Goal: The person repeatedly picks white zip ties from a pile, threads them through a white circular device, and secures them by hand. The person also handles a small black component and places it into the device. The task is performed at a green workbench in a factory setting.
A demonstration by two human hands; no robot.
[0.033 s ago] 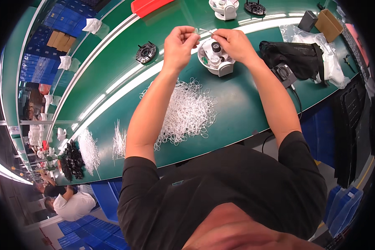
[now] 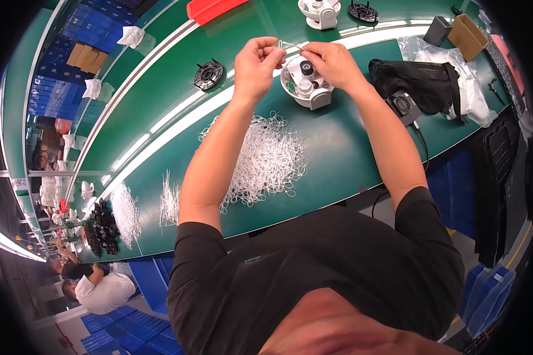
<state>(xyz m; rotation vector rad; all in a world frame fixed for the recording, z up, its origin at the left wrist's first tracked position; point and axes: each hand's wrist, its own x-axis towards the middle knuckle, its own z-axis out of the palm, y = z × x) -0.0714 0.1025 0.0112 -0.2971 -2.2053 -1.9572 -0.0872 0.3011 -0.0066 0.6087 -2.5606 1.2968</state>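
Note:
My left hand [image 2: 256, 66] is closed in a pinch at the far side of the bench, on the looped end of a thin white cable tie [image 2: 291, 45]. My right hand [image 2: 331, 64] pinches the straight end of the white strip between thumb and forefinger. The strip spans the small gap between my fingertips. Just below my hands stands a round white housing [image 2: 320, 97] with a black knob and clear parts inside. A big heap of looped white cable ties [image 2: 266, 157] lies between my forearms. Straight white ties [image 2: 169, 198] lie left of my left forearm.
A black round grille part [image 2: 208, 75] lies left of my hands; another housing [image 2: 320, 15] stands at the back. At right are a black mesh bag [image 2: 417, 83], a small fan device [image 2: 403, 106] and a cardboard box [image 2: 466, 36]. Other people [image 2: 103, 289] sit at far left.
The straight end in my right hand now meets the loop at my left fingertips, where a small gap showed before. Both hands have barely shifted.

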